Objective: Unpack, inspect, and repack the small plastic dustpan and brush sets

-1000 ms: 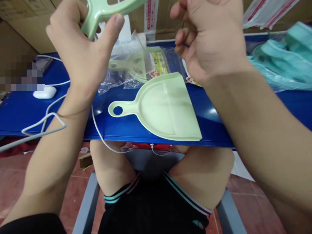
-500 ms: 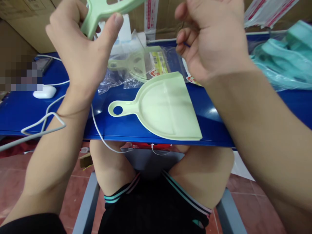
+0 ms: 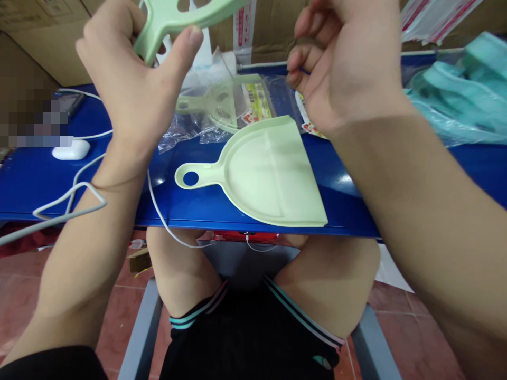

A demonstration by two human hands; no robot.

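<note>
My blue metal table (image 3: 348, 211) has a pale green plastic dustpan (image 3: 265, 177) lying flat near its front edge, and a clear plastic bag (image 3: 253, 100) with another green piece inside sits toward its far side. My left hand (image 3: 127, 79) is clamped on a green plastic part (image 3: 178, 13) above the table (same minty plastic, by the look of it). My right hand (image 3: 348, 58) is curled shut on a thin blue bit (image 3: 304, 70), too small to make out.

Green plastic piece (image 3: 174, 18) in left hand (image 3: 130, 79) — cut off by top edge at 12 o'clock; thin blue item (image 3: 304, 70) in right hand (image 3: 348, 68) mostly hidden, too small to tell; pixelated patch (image 3: 29, 116) at 9 o'clock blurs desk edge; teal plastic bags (image 3: 455, 89) cut off at 2 o'clock
</note>
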